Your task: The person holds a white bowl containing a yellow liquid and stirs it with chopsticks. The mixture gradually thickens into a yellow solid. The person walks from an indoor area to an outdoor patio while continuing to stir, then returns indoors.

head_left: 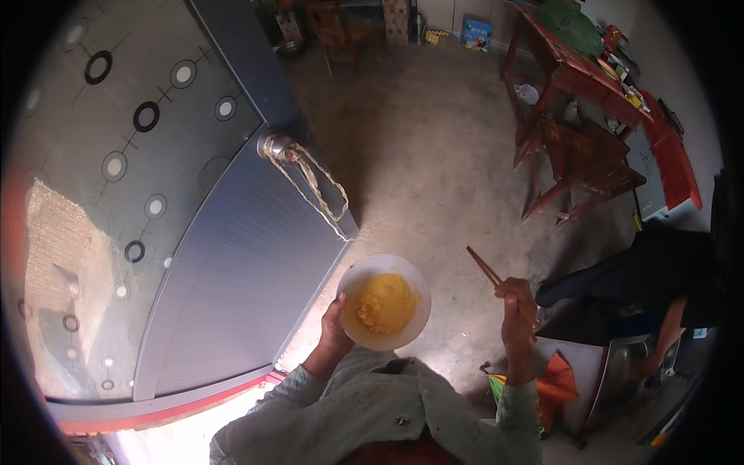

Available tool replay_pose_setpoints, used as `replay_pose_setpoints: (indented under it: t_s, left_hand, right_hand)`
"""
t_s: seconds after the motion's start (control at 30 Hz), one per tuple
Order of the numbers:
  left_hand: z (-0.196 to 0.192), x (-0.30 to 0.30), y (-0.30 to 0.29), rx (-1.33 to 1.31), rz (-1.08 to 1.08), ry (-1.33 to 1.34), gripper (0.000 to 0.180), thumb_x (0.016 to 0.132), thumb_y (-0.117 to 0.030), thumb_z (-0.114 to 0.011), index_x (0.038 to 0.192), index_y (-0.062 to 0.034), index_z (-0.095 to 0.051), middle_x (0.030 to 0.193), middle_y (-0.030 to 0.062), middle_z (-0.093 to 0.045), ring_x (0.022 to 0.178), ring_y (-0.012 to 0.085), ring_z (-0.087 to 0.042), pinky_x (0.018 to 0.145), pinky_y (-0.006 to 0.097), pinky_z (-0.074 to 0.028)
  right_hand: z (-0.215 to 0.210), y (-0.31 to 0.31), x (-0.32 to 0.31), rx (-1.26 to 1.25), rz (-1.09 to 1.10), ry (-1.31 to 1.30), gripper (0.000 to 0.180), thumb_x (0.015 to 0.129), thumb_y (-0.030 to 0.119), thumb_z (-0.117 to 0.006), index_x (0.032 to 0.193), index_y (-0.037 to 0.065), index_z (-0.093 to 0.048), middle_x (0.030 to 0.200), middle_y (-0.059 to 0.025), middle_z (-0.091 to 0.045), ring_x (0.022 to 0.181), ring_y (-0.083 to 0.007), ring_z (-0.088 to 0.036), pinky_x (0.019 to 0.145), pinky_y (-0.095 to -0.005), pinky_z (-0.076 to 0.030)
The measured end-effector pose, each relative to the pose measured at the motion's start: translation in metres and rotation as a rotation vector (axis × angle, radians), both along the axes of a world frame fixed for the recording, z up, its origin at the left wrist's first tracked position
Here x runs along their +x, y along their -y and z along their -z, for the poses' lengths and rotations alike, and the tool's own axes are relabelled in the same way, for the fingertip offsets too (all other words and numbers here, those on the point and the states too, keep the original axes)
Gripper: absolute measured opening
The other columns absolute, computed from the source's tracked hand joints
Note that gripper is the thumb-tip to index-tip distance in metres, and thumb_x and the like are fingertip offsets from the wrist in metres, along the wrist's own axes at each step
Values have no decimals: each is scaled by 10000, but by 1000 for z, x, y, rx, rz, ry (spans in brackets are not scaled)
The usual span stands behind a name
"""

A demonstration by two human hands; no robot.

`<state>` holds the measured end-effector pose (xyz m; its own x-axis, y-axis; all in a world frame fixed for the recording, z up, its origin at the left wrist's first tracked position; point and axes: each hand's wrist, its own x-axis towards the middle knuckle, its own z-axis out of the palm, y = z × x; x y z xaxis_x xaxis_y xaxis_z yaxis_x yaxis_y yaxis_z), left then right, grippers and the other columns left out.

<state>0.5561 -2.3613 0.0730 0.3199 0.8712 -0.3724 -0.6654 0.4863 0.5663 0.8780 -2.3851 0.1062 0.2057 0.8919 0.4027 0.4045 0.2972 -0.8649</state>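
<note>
In front of my body, my left hand grips the left rim of a white bowl, thumb over the edge. Crumbly yellow food fills much of the bowl. Off to the right, my right hand is closed around a pair of brown chopsticks. Their thin ends point up and to the left, well apart from the bowl. The fingers under the left side of the bowl are mostly hidden.
A blue-grey door with a rope-tied knob stands close on my left. Another person's arm shows at right, near a folded umbrella. Farther off are a red wooden table and a chair on the concrete floor.
</note>
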Motion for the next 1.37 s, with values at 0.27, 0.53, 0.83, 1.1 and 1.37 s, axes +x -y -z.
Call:
replay_pose_setpoints:
  t_s: [0.27,0.53,0.83,1.1,1.37]
  left_hand:
    - [3,46,-148,37,91,90,604,927,-396,-422,1340,34,-328,1281,189,-480,1187,275,-480,1020,376,-368]
    - [5,91,-284,145,-100,-157,560,957,-415,-374,1277,42,-426,1259,167,-514,1179,237,-492,1000,330,-384]
    - [-59,133,-394,181,-499,-94,595,904,-438,-456,1292,10,-410,1228,149,-520,1118,253,-517,966,364,-407]
    - [-41,126,-470,134,-676,24,587,900,-427,-462,1297,1,-400,1238,152,-508,1132,261,-506,975,375,-399]
    - [-13,82,-575,79,-767,56,581,905,-421,-456,1302,-2,-393,1248,147,-504,1139,257,-505,979,372,-397]
  right_hand:
    - [25,-65,69,-251,307,8,272,931,266,-504,813,25,-552,791,-80,-528,690,-153,-529,645,-276,-459]
    - [96,-86,132,-493,556,-128,337,966,310,-427,851,13,-534,755,-73,-556,661,-152,-560,618,-280,-500]
    - [112,-314,276,-344,227,-64,287,954,269,-430,902,6,-531,850,-93,-557,709,-171,-562,637,-294,-508]
    - [-6,-561,144,-242,-297,122,212,934,201,-451,888,11,-533,855,-68,-543,791,-154,-525,749,-290,-446]
    - [-28,-734,51,-227,-657,238,88,880,113,-507,874,35,-547,887,-55,-524,814,-162,-508,747,-278,-409]
